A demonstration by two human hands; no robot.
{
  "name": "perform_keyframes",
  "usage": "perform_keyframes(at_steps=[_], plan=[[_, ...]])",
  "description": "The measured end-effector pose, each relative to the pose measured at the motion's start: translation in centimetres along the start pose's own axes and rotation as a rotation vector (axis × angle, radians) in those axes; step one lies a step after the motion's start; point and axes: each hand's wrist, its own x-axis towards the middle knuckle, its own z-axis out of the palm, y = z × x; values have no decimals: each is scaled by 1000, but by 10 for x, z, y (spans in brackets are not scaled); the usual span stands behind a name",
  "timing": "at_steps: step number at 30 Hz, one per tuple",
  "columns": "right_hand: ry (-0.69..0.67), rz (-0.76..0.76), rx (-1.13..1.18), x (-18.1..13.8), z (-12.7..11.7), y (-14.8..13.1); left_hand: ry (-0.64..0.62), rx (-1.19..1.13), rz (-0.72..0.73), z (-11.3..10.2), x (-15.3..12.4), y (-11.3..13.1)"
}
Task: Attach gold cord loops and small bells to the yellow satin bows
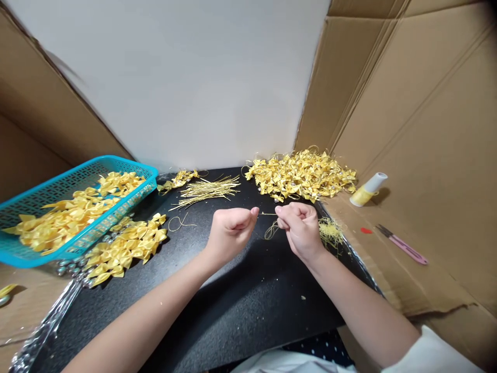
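Both hands are raised over the middle of the black table (248,295). My left hand (232,230) is closed in a fist, thumb toward the right, pinching one end of a thin gold cord (267,214). The other end is gripped by my right hand (302,230), also closed, so a short stretch runs straight between the two. What lies inside the fists is hidden. Just beyond my left hand is a bundle of cut gold cords (209,189). Below and beside my right hand lie loops of yellow thread (272,231) and a tangled thread heap (329,231).
A blue plastic basket (153,173) of yellow ribbon bows stands at left, with a bow pile (134,241) and silvery beads (72,267) beside it. Finished-looking beaded bows (303,176) heap at the back. At right are a thread spool (368,189) and pink-handled thread snips (404,246) on cardboard.
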Motion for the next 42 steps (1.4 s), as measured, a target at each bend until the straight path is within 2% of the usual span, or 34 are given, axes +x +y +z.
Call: perform_keyframes(at_steps=[6,9,13,15,17,21,23,25,29,31,33,37,42], plan=[[-28,-103,-177,-8,-2,-2,8,153,105,-2,4,-5],[-14,-140,-210,-9,-3,-3,43,163,69,-6,8,-10],[39,-145,-102,0,-9,-6,98,80,2,-17,16,-15],[51,-78,2,9,-13,-12,100,18,-56,-25,21,-16],[26,39,108,18,-19,-20,45,-88,-158,-34,27,-16],[-49,232,236,33,-32,-30,-255,-325,-404,-51,38,-18],[-97,290,256,36,-36,-31,-316,-365,-485,-59,42,-21],[-147,317,249,36,-37,-28,-298,-430,-566,-65,45,-25],[-193,278,227,33,-33,-24,-225,-650,-715,-67,49,-29],[-196,286,260,32,-31,-24,-150,-719,-742,-66,51,-27],[-174,306,317,34,-32,-25,-125,-738,-709,-64,51,-24],[-97,282,363,40,-39,-31,-296,-621,-607,-63,48,-24],[-31,216,354,44,-46,-36,-542,-508,-662,-61,45,-29]])
